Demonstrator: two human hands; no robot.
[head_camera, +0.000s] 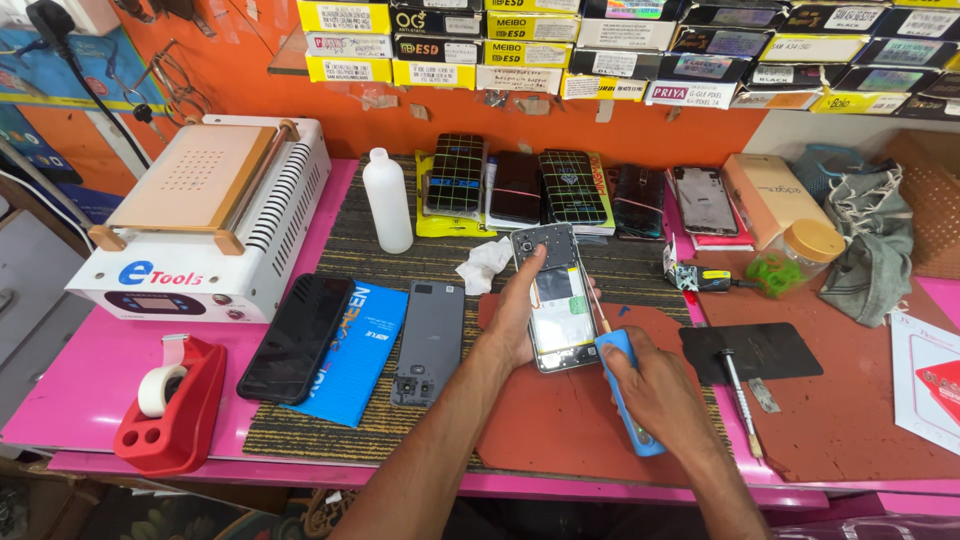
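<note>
While left hand steadies glossy rectangular phone | right hand grips blue tool

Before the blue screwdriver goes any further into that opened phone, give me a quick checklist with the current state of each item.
1. Opened phone steadied: ok, the left hand grips its left edge, thumb up the side.
2. Blue screwdriver held firmly: ok, the right hand wraps its handle.
3. Tip seated on a screw: cannot tell, the shaft runs along the phone's right edge and the tip is too small to see.
4. Phone over the red mat: ok, it sits above the mat's left part.
5. Removed grey back cover out of the way: ok, it lies to the left on the striped mat.
6. Loose screws accounted for: cannot tell, none visible.
</note>
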